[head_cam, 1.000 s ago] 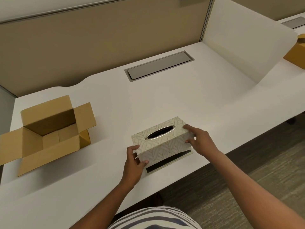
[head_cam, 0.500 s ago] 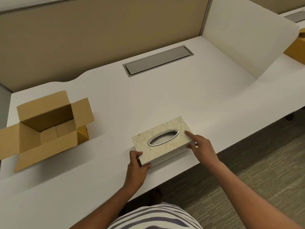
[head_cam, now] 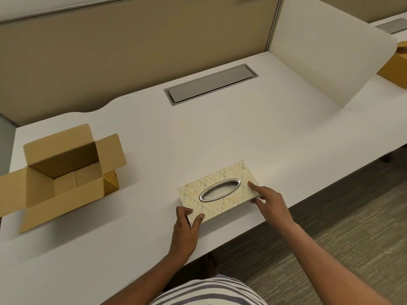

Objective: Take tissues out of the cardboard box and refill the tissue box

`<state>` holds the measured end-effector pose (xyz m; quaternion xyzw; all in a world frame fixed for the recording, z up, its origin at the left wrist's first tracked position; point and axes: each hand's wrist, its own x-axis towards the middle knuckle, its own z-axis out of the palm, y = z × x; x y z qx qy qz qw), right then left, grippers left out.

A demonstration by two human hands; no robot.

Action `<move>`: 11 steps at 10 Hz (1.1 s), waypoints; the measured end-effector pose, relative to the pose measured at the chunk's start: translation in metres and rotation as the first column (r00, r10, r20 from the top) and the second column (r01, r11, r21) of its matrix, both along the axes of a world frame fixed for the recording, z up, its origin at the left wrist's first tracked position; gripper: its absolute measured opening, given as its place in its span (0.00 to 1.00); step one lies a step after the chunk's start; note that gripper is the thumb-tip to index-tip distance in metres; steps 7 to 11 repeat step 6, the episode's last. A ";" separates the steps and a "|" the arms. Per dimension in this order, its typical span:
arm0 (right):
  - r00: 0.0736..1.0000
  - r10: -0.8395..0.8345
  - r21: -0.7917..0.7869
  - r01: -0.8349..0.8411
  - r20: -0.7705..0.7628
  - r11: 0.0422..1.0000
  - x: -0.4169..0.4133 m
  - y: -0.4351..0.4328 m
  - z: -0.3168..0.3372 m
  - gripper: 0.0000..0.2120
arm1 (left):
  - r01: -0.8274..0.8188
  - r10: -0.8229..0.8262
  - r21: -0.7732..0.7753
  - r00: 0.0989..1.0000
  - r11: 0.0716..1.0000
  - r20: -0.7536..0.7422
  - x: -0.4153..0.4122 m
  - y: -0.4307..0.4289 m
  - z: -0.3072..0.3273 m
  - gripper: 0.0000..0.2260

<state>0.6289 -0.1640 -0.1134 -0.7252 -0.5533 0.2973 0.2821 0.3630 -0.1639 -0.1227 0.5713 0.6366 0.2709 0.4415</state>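
A cream tissue box [head_cam: 217,191] with a leaf pattern and a silver oval slot sits flat near the front edge of the white desk [head_cam: 220,133]. My left hand [head_cam: 186,225] grips its near left corner, thumb on top. My right hand [head_cam: 269,202] holds its right end, with the index finger on the lid. An open brown cardboard box [head_cam: 63,172] stands at the left of the desk with its flaps spread; I see only bare cardboard inside it. No tissues are visible.
A grey cable hatch [head_cam: 210,83] is set into the desk at the back. A white divider panel [head_cam: 330,53] rises at the right, with another cardboard box [head_cam: 394,69] behind it. A beige partition wall runs along the back. Carpet lies below the desk's front edge.
The tissue box cover was raised off its dark base a second ago and now sits flat down on the desk. Both hands stayed on its ends.
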 end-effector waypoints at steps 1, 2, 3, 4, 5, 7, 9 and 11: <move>1.000 -0.001 -0.018 0.001 0.021 1.000 -0.002 -0.001 0.002 0.25 | 0.002 -0.002 -0.017 1.000 1.000 0.011 0.002 0.000 0.002 0.16; 0.997 0.012 -0.056 -0.008 0.077 0.998 -0.005 -0.003 0.001 0.26 | 0.007 -0.007 -0.045 1.000 0.999 0.019 0.002 0.002 0.005 0.19; 0.973 0.012 -0.058 0.002 0.232 0.998 -0.011 0.000 0.006 0.23 | -0.025 0.025 -0.041 1.000 0.999 -0.001 0.000 0.004 0.011 0.21; 0.938 -0.001 0.114 -0.041 0.348 0.993 -0.026 0.013 0.017 0.24 | -0.076 0.087 0.097 0.988 0.992 -0.124 -0.008 0.014 0.018 0.21; 0.933 -0.017 0.195 -0.056 0.359 0.979 -0.051 0.036 0.033 0.28 | -0.059 0.113 0.212 0.961 0.976 -0.251 -0.021 0.036 0.034 0.21; 0.920 0.027 0.175 -0.103 0.390 0.979 -0.078 0.067 0.042 0.23 | 0.000 0.117 0.264 0.896 0.965 -0.429 -0.037 0.061 0.047 0.29; 0.920 0.027 0.175 -0.103 0.390 0.979 -0.078 0.067 0.042 0.23 | 0.000 0.117 0.264 0.896 0.965 -0.429 -0.037 0.061 0.047 0.29; 0.920 0.027 0.175 -0.103 0.390 0.979 -0.078 0.067 0.042 0.23 | 0.000 0.117 0.264 0.896 0.965 -0.429 -0.037 0.061 0.047 0.29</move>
